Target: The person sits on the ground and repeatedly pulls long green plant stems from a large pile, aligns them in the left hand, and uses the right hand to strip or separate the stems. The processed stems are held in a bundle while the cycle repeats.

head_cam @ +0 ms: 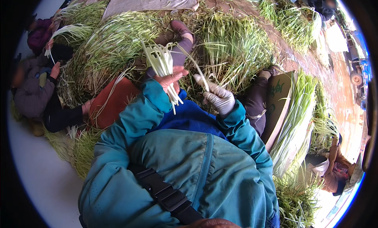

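My bare left hand is closed around a bunch of pale green vegetable stalks, which look like garlic scapes. Their cut, whitish ends stick out below the palm, over the blue cloth on my lap. In my right hand, covered by a thin whitish glove, a single long stalk is pinched between the fingers. That stalk arches up and left towards the top of the bunch; I cannot tell whether the two touch. The gloved fingers are slightly blurred.
Heaps of stalks lie ahead and ahead-left. At my right, a cardboard piece stands beside neatly laid stalks. A person sits close on my left near a reddish-orange sheet. A pale cloth lies beyond.
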A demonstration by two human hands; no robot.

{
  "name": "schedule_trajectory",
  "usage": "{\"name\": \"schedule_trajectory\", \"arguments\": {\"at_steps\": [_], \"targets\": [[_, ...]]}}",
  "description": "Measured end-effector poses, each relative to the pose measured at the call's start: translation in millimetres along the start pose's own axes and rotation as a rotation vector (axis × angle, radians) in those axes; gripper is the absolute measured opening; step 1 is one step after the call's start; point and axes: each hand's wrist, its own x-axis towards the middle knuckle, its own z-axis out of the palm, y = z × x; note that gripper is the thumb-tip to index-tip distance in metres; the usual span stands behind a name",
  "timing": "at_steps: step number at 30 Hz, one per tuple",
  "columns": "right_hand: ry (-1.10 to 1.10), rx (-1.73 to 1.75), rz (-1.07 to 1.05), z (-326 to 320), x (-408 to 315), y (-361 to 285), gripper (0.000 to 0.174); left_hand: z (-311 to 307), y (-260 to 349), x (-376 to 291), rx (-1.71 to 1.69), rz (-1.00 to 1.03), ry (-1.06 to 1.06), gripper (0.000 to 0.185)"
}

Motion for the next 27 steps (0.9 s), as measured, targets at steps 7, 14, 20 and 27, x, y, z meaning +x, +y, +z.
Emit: {"name": "schedule_trajectory", "arguments": {"at_steps": [7,14,20,27], "targets": [[-0.070,-0.397,-0.083,8.9,3.6,21.1,0.016,1.5,-22.2,0.7,-0.024,-0.170,-0.096,0.028],[-0.076,-1.017,-0.080,8.2,5.7,13.5,0.014,-2.4,-31.9,2.5,-0.051,-0.166,-0.183,0.017],[-0.147,-1.219,0.191,-40.4,11.9,62.0,0.018,-10.7,-7.8,8.0,-0.272,-0.194,-0.142,0.016],[0.053,-1.361,0.454,-112.9,-36.5,108.4,0.022,-33.6,32.7,11.2,-0.332,0.019,-0.242,0.013]]}}
